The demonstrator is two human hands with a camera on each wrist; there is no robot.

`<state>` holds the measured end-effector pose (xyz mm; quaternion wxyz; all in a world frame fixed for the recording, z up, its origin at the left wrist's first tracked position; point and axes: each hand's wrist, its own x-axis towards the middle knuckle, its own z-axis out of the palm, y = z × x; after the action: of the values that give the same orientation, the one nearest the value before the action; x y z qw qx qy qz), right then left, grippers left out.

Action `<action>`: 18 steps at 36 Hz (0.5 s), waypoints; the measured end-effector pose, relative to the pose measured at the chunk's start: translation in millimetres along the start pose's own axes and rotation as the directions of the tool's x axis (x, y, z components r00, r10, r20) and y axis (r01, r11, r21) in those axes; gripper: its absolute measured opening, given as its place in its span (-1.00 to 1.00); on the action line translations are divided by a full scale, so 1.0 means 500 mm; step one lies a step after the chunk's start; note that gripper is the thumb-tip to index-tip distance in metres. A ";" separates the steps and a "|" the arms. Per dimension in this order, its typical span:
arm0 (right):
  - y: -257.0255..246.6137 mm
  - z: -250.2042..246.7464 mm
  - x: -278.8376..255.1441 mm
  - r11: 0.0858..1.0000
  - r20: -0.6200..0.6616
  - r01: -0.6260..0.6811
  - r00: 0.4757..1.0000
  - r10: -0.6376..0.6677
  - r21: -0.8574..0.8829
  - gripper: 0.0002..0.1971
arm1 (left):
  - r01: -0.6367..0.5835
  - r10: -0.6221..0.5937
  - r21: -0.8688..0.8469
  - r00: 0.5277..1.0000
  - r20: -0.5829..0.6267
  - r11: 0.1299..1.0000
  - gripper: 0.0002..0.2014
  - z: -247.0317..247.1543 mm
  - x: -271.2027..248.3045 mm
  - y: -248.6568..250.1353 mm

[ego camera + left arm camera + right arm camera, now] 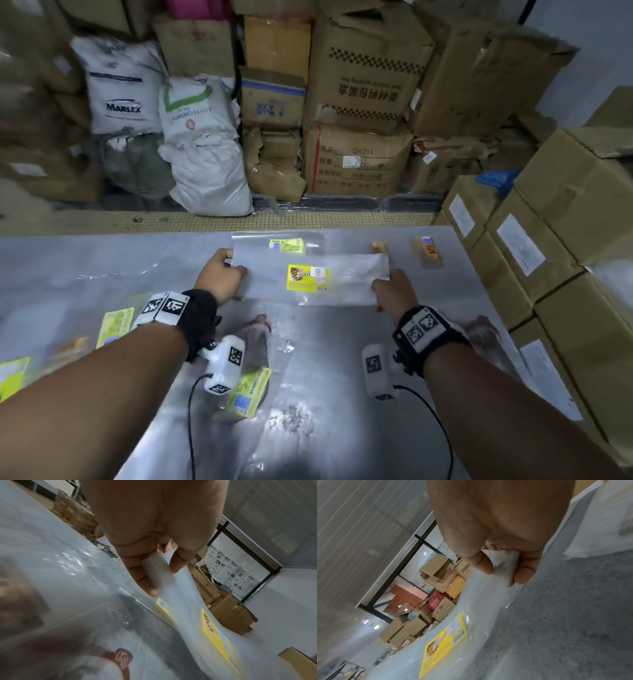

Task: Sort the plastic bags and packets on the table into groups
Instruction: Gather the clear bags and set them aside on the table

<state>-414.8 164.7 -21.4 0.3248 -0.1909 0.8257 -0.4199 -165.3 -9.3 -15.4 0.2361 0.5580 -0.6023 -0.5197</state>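
head view, bags: a stack of clear plastic bags (318,279) with a yellow label is stretched between both hands, over the far middle of the tabletop (78,260)
head view, left hand: the left hand (219,275) has the stack's left short end, fingers curled round the edge
head view, right hand: the right hand (394,291) has the right short end, same sort of hold
head view, long axis: runs left to right, hand to hand, so neither hand is really nearer, each owns one end
head view, neighbour pile: another clear bag with a yellow label (279,245) lies flat just beyond the held stack, partly under its far edge, looks like the matching group to me
head view, other stuff: orange packets (428,251) sit far right, a green-yellow packet (248,394) lies near, between the forearms, more yellow ones at the left edge
left wrist view, grip: thumb and fingers (142,577) pinch the layered edge of the stack, which sags down toward the tabletop with the yellow label further along
right wrist view, grip: fingers (524,573) and thumb clamp the other end, plastic droops in a curve, yellow label (444,643) sits mid-span
my guess, next move: push it straight away from the body onto that far bag, keeping both ends level so the slippery layers don't fan out
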 end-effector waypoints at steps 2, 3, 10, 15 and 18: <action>-0.004 0.010 0.004 1.000 0.037 0.021 0.999 -0.021 -0.009 -0.69 | 0.015 -0.016 -0.033 1.000 -0.021 0.999 -0.83 -0.008 -0.014 -0.011; -0.007 0.016 0.006 0.999 0.052 0.032 0.998 -0.031 -0.010 -0.65 | 0.022 -0.024 -0.046 0.999 -0.035 0.999 -0.82 -0.015 -0.019 -0.016; -0.061 0.059 0.007 0.996 0.143 0.088 0.986 -0.083 -0.032 -0.68 | 0.046 -0.056 -0.101 0.993 -0.103 0.994 -0.77 -0.090 -0.019 -0.025; -0.099 0.109 0.016 0.995 0.165 0.090 0.983 -0.080 -0.052 -0.56 | 0.032 -0.037 -0.031 0.984 -0.173 0.999 -0.70 -0.157 -0.017 -0.016; -0.124 0.143 0.010 0.992 0.171 0.104 0.981 -0.090 -0.078 -0.59 | 0.028 -0.023 0.020 0.978 -0.209 0.999 -0.66 -0.202 -0.010 -0.021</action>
<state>-365.8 85.4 -3.8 0.3634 -0.2793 0.8026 -0.3817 -72.0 -39.4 12.0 0.2848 0.6198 -0.5729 -0.4544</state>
